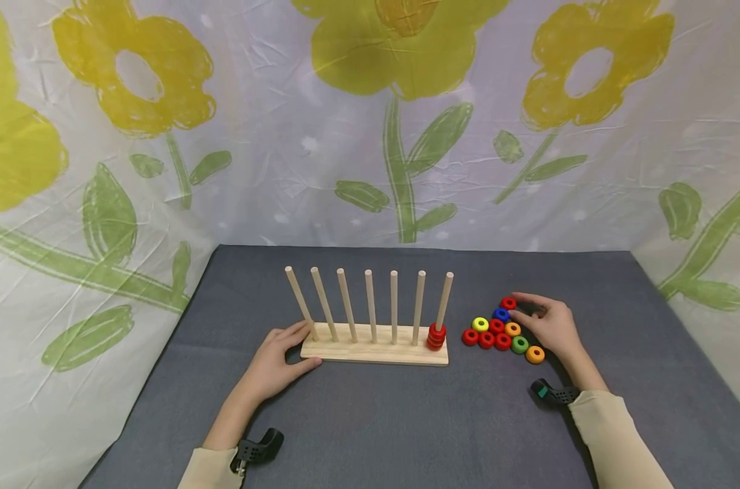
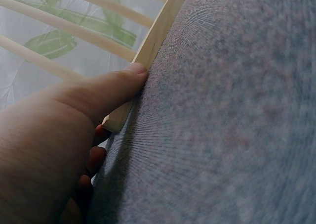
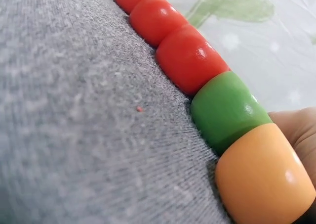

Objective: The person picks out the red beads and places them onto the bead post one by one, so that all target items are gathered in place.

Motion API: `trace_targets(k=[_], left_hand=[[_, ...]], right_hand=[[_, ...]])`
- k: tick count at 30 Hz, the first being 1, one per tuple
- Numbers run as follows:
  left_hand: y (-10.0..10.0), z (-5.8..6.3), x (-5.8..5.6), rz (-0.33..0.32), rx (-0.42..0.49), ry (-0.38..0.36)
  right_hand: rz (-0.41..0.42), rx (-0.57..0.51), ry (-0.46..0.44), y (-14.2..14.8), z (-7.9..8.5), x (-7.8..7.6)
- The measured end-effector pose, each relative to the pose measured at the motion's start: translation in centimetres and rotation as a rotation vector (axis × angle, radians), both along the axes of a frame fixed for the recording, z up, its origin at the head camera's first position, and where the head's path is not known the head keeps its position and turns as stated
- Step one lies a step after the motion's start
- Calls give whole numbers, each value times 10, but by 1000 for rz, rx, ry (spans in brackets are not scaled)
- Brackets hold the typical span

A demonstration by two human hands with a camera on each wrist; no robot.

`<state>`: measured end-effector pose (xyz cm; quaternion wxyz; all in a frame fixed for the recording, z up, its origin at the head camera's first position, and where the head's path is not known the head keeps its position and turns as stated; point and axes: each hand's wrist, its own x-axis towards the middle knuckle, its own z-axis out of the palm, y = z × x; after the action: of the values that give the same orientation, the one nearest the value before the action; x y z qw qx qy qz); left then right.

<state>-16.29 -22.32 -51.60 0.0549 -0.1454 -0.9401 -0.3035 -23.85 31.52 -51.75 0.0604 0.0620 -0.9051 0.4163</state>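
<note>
A wooden peg stand (image 1: 358, 350) with several upright dowels stands mid-table. Red rings (image 1: 435, 337) are stacked on its rightmost dowel. My left hand (image 1: 275, 363) grips the stand's left end; in the left wrist view the thumb (image 2: 118, 85) presses the front edge while the fingers curl behind. To the right, my right hand (image 1: 550, 326) has its thumb and index finger around a red ring (image 1: 508, 303) at the far tip of a ring cluster. A blue ring (image 1: 501, 314) lies right by the thumb. The right wrist view hides the fingertips behind a green ring (image 3: 229, 110) and an orange ring (image 3: 264, 177).
The cluster also has a yellow ring (image 1: 480, 324), a smaller orange ring (image 1: 512, 329) and several red ones (image 1: 486, 340), set close together. A dark grey cloth (image 1: 376, 421) covers the table. A flower-printed curtain (image 1: 254, 197) hangs behind and at both sides.
</note>
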Motion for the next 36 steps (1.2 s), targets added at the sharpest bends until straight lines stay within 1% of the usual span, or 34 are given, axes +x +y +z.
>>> trace_targets(k=[6, 12, 16, 22, 36], left_hand=[[0, -1, 0, 6, 0, 4], [-1, -3, 0, 4, -7, 1], [-1, -2, 0, 3, -3, -6], [0, -1, 1, 3, 0, 2], [0, -1, 1, 10, -6, -11]], right_hand=[[6, 16, 19, 0, -1, 0], [-9, 36, 38, -1, -3, 3], [-20, 39, 49, -1, -4, 6], [-29, 48, 75, -1, -4, 8], [-48, 52, 83, -3, -3, 9]])
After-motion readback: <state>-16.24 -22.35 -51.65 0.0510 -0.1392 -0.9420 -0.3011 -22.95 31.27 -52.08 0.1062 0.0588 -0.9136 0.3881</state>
